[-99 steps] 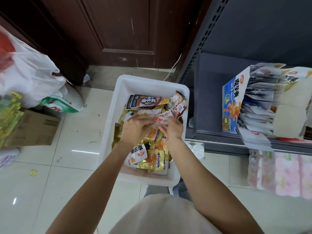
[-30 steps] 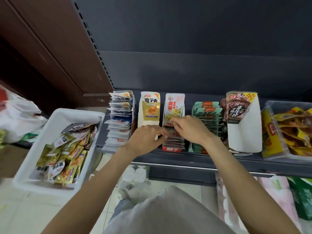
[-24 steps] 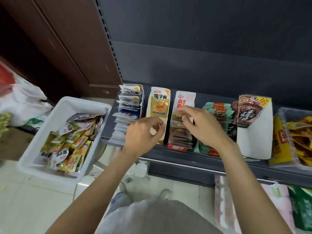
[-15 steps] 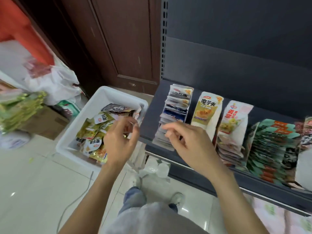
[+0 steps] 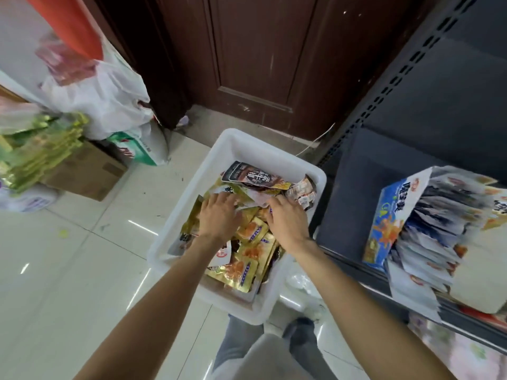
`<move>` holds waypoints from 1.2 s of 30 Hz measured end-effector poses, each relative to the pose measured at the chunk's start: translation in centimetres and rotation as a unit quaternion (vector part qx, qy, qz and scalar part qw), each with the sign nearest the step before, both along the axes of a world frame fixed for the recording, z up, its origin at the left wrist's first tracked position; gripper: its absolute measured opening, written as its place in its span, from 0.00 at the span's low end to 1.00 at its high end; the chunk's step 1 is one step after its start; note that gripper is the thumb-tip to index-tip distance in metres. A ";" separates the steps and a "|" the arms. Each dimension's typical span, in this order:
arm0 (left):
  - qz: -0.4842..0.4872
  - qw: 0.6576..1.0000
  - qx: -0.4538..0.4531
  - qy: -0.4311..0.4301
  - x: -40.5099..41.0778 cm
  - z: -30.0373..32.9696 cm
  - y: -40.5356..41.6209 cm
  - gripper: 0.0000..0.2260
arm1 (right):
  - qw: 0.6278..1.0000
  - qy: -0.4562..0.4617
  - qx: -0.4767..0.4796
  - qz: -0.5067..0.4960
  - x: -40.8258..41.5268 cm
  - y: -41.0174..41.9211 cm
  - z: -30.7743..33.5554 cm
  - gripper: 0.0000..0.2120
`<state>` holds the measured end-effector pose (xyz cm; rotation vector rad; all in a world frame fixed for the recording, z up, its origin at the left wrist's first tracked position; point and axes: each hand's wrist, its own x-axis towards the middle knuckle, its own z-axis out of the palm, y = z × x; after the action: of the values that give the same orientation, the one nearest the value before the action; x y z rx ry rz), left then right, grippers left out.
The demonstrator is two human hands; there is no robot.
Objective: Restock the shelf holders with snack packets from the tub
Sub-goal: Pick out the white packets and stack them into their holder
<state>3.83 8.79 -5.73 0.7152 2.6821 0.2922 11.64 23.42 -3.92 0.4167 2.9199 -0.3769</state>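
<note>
The white tub [image 5: 238, 140] sits on the floor, holding several snack packets: gold-and-orange ones [image 5: 242, 272] at the front, a dark brown one [image 5: 253, 176] at the back, and small red-white ones [image 5: 301, 191] at the back right. Both my hands are inside it. My left hand [image 5: 219, 215] lies palm down on the pile with fingers spread. My right hand [image 5: 286, 221] reaches into the packets beside it, its fingertips hidden among them. On the dark shelf [image 5: 349, 187] to the right stands a blue holder box [image 5: 389, 215] filled with white packets.
A brown door [image 5: 263, 50] stands behind the tub. To the left are white plastic bags [image 5: 104, 91], a cardboard box [image 5: 82, 171] and green-yellow packets [image 5: 41, 149]. My legs [image 5: 241, 335] are just below the tub on the tiled floor.
I have turned from the shelf holders to the tub. Both hands left the shelf and went down into the packets in the tub.
</note>
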 end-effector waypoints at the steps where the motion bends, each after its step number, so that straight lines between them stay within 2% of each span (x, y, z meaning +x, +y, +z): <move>1: -0.006 1.000 -0.004 0.004 -0.3 -0.6 -0.2 0.17 | 0.999 -0.009 0.029 0.020 -0.8 -0.2 -0.6 0.15; 3: -0.019 1.000 0.001 0.012 -1.0 -1.4 -0.8 0.17 | 0.994 -0.042 0.078 0.067 -2.1 -0.5 -1.2 0.15; 8: -0.048 0.999 -0.003 0.011 -1.9 -2.1 -1.5 0.18 | 0.976 -0.107 0.119 0.149 -3.8 0.1 -1.3 0.16; 12: -0.052 0.999 0.002 0.008 -2.5 -2.1 -1.7 0.18 | 0.967 -0.113 0.148 0.174 -3.6 0.8 -0.7 0.15; 16: -0.045 0.999 0.011 -0.007 -2.5 -1.8 -1.8 0.18 | 0.970 -0.081 0.158 0.168 -2.1 0.8 -0.5 0.12; 19: -0.052 0.996 0.071 0.028 -2.1 -1.1 -1.5 0.19 | 0.973 -0.053 0.131 0.183 -0.6 0.3 -0.7 0.15; 21: -0.130 0.984 0.114 0.046 -1.7 -0.8 -1.3 0.22 | 0.977 0.000 0.099 0.187 0.5 -0.1 0.0 0.14; 23: -0.224 0.965 0.129 0.044 -1.1 -0.8 -1.2 0.21 | 0.982 0.073 0.022 0.170 1.6 -0.4 0.7 0.13; 25: -0.259 0.955 0.139 0.032 -0.4 -0.8 -1.4 0.18 | 0.983 0.095 -0.018 0.158 2.9 -0.5 1.2 0.10; 27: -0.255 0.951 0.174 0.033 0.1 -0.7 -1.8 0.16 | 0.987 0.087 -0.046 0.130 4.0 -0.4 1.5 0.02; 30: -0.230 0.949 0.208 0.059 0.5 -0.5 -3.1 0.14 | 0.990 0.084 -0.099 0.046 4.2 0.1 1.8 0.11; 33: -0.213 0.947 0.227 0.078 1.5 -0.2 -4.8 0.10 | 0.992 0.064 -0.109 0.001 3.3 0.4 2.2 0.12; 36: -0.134 0.958 0.244 0.064 2.4 1.4 -5.4 0.08 | 0.969 0.061 -0.225 -0.084 2.9 -0.1 3.2 0.12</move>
<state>6.24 3.39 -4.30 1.2650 2.6017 0.8790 14.50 23.29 -0.74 0.5832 2.7927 -1.0957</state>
